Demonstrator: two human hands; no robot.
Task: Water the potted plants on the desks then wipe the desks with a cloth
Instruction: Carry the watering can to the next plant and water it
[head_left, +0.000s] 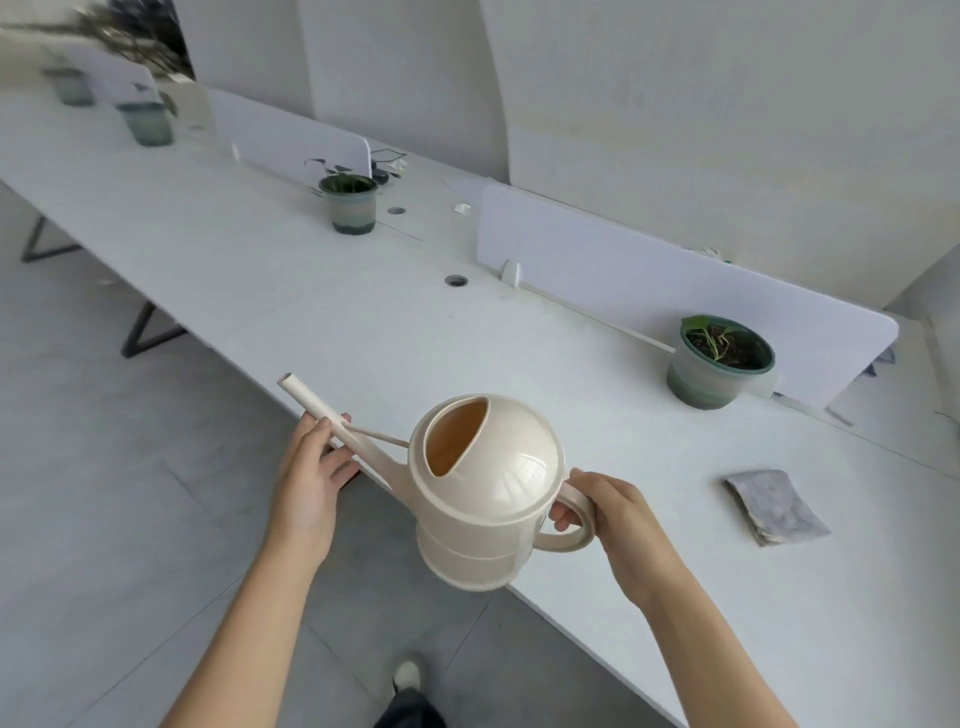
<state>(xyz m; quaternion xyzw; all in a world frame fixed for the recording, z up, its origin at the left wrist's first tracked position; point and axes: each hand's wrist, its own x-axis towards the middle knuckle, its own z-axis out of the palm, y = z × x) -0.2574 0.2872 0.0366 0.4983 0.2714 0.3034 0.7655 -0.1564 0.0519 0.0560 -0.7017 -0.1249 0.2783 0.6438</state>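
Far left, blurred: a grey-and-green banded round pot (72, 85) and a second pot (148, 122) of the same kind, both standing on the long white desk (234, 244), next to a white rounded divider panel (291, 137). Nearer the camera, over the desk's front edge: left hand (311, 478), fingers curled round the long thin spout (310, 401) of a cream plastic watering can (483, 493), thumb below it. Further back, mid-desk: a third banded pot (349, 205) with dark green leaves. Centre: domed body of the watering can, held in the air above the desk edge, spout slanting up and away to the left, filling hole facing the camera. Right of it: right hand (618, 525), fingers clenched through the loop handle (571, 543). Further right, against a second divider panel (649, 280): a fourth banded pot (719, 364) with a small green sprout in dark soil. Nearest the right edge, flat on the desk: a folded grey cloth (776, 506), well apart from both hands.
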